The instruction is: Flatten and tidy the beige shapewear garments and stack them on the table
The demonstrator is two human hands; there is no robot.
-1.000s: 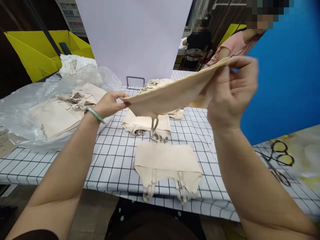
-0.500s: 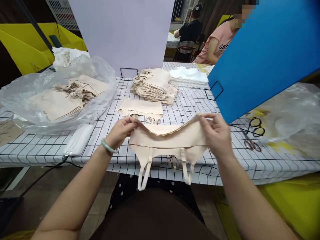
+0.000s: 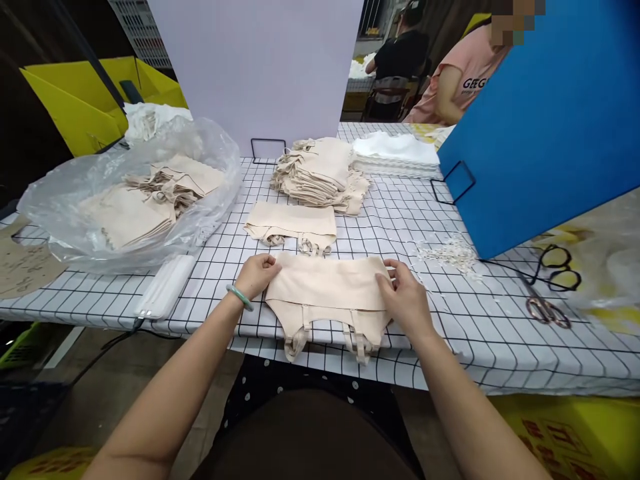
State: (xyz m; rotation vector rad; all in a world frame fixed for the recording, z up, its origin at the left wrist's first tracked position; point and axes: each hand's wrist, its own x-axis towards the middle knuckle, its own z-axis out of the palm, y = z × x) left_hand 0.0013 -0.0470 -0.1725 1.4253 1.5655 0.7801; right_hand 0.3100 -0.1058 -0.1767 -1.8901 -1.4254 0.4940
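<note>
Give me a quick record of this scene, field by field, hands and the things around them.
left hand: grips left edge of beige garment
right hand: grips its right edge
garment: flat on checked table, straps over the near edge
behind it: folded garment, stack of garments
left: plastic bag of garments
right: scissors, blue board

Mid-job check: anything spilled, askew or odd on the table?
A loose scatter of small white scraps lies on the checked tablecloth, right of the beige garment, near the blue board's foot. Nothing else stands out.
</note>
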